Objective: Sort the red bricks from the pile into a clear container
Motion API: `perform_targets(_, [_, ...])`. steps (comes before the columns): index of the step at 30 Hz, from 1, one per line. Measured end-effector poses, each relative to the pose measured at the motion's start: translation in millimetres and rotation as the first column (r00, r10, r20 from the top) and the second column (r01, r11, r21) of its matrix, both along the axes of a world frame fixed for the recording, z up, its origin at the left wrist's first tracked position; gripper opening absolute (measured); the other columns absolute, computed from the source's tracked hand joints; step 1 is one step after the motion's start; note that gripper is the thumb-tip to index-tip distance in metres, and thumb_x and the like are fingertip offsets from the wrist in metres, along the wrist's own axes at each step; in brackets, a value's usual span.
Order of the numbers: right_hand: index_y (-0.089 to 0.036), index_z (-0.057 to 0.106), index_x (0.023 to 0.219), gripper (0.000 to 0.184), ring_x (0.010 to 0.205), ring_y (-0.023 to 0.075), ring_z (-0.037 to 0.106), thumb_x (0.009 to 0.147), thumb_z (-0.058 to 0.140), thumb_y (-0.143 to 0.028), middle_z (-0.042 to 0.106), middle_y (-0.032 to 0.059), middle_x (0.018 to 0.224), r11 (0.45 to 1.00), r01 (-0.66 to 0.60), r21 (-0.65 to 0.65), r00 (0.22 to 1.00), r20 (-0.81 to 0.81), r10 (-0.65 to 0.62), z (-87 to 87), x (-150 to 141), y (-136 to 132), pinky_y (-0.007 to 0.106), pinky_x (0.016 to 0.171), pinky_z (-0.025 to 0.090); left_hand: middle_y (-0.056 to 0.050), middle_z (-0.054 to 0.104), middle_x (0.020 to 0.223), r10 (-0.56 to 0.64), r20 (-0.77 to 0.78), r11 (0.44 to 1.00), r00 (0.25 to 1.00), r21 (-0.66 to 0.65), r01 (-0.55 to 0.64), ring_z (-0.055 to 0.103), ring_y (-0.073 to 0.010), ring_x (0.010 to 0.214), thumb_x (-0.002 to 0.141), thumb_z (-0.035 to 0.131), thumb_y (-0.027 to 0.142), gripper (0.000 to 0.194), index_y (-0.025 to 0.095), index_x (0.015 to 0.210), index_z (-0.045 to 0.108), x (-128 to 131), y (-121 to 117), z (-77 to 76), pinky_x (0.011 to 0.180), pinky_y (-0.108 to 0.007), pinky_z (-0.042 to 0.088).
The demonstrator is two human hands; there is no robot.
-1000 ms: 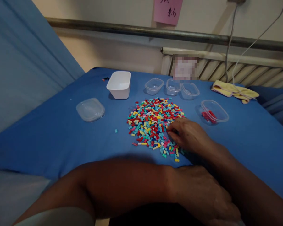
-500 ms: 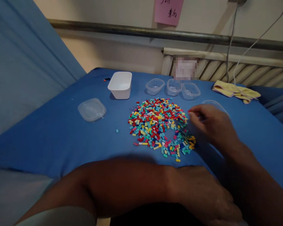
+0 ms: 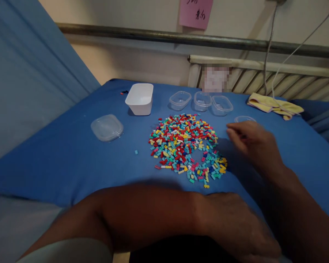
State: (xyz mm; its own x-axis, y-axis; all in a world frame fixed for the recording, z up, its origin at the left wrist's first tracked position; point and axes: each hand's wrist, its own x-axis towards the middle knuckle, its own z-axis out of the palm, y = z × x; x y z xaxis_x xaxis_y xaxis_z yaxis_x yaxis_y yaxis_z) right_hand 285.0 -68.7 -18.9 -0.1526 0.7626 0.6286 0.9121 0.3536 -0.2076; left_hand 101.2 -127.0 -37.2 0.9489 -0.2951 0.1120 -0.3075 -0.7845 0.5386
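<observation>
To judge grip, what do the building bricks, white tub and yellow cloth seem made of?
Building bricks: probably hard plastic, perhaps slightly shiny; crisp edges, bright solid colours. White tub: likely smooth, opaque plastic; evenly coloured walls, rounded corners. Yellow cloth: apparently soft, matte textile, judging by its folds; the fibre can't be told.

Between the clear lids (image 3: 107, 128) and the brick pile (image 3: 178, 140) runs a bare strip of blue cloth (image 3: 126, 168) (one stray brick (image 3: 136, 152) sits in it). A white bin (image 3: 140, 106) and three tubs (image 3: 202, 103) obstruct the far side, the left hand (image 3: 241, 226) and forearm (image 3: 153, 215) the near.
</observation>
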Motion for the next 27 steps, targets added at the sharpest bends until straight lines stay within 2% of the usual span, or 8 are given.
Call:
perform_targets(2, [-0.023,0.077,0.127,0.023,0.114,0.0272,0.077,0.109,0.063,-0.024,0.082,0.0117,0.126,0.933,-0.359,-0.036,0.933,-0.011,0.359,-2.5,-35,-2,0.045,0.100,0.060,-0.002,0.081,0.113,-0.002,0.004,1.000,1.000,0.026,0.002,0.076,-0.0197,0.104,0.119,0.031,0.040,0.050,0.019,0.113,0.076,2,1,2.6,0.075,-0.039,0.057])
perform_targets(4, [-0.025,0.075,0.133,0.026,0.132,0.0255,0.072,0.111,0.061,-0.023,0.077,0.0092,0.144,0.774,-0.612,-0.165,0.786,-0.014,0.618,-8.4,-67,-4,0.046,0.113,0.057,-0.003,0.083,0.109,-0.041,0.022,0.997,0.999,0.062,0.040,0.077,-0.0205,0.104,0.117,0.033,0.036,0.049,0.020,0.107,0.078,5,3,6.3,0.080,-0.039,0.058])
perform_targets(6, [-0.026,0.076,0.133,0.026,0.140,0.0257,0.067,0.113,0.059,-0.023,0.076,0.0061,0.148,0.662,-0.710,-0.239,0.679,0.016,0.734,-14.3,-89,-4,0.049,0.119,0.054,-0.002,0.084,0.101,-0.096,0.055,0.991,0.994,0.101,0.090,0.078,-0.0211,0.101,0.114,0.041,0.034,0.043,0.025,0.092,0.077,7,4,10.4,0.085,-0.039,0.060])
perform_targets(8, [-0.024,0.077,0.129,0.025,0.140,0.0266,0.067,0.114,0.057,-0.022,0.077,0.0061,0.145,0.613,-0.733,-0.296,0.629,0.047,0.776,-17.1,-99,-2,0.049,0.118,0.055,0.000,0.083,0.095,-0.101,0.087,0.987,0.991,0.133,0.089,0.078,-0.0215,0.097,0.109,0.051,0.032,0.037,0.030,0.078,0.072,8,5,13.5,0.086,-0.039,0.060])
perform_targets(10, [-0.023,0.078,0.123,0.024,0.131,0.0261,0.071,0.115,0.056,-0.022,0.079,0.0073,0.138,0.617,-0.716,-0.328,0.639,0.050,0.768,-15.5,-97,-1,0.049,0.112,0.058,0.000,0.083,0.094,-0.085,0.097,0.987,0.992,0.144,0.071,0.078,-0.0216,0.097,0.107,0.054,0.031,0.036,0.031,0.074,0.069,6,4,14.5,0.084,-0.040,0.060])
perform_targets(15, [-0.022,0.079,0.114,0.018,0.106,0.0223,0.077,0.113,0.061,-0.022,0.084,0.0078,0.119,0.681,-0.681,-0.267,0.715,-0.043,0.698,-6.8,-70,0,0.041,0.094,0.063,0.000,0.082,0.099,-0.024,0.073,0.998,0.997,0.066,0.019,0.078,-0.0200,0.094,0.106,0.057,0.030,0.023,0.028,0.088,0.072,3,2,8.9,0.068,-0.038,0.059])
perform_targets(21, [-0.023,0.080,0.114,0.015,0.105,0.0244,0.080,0.108,0.066,-0.021,0.084,0.0096,0.118,0.786,-0.565,-0.252,0.820,-0.065,0.569,-16.1,-35,1,0.041,0.091,0.066,-0.001,0.080,0.095,-0.023,0.023,1.000,0.999,-0.007,0.023,0.077,-0.0192,0.088,0.109,0.055,0.032,0.024,0.025,0.090,0.068,1,2,9.1,0.061,-0.037,0.055])
perform_targets(27, [-0.025,0.077,0.125,0.021,0.103,0.0228,0.082,0.107,0.066,-0.020,0.085,0.0059,0.115,0.779,-0.536,-0.326,0.844,-0.179,0.506,-17.4,-36,-3,0.038,0.092,0.067,-0.003,0.082,0.107,-0.037,-0.033,0.999,0.999,-0.020,0.036,0.078,-0.0207,0.097,0.114,0.042,0.035,0.034,0.024,0.097,0.070,1,2,9.1,0.064,-0.039,0.057])
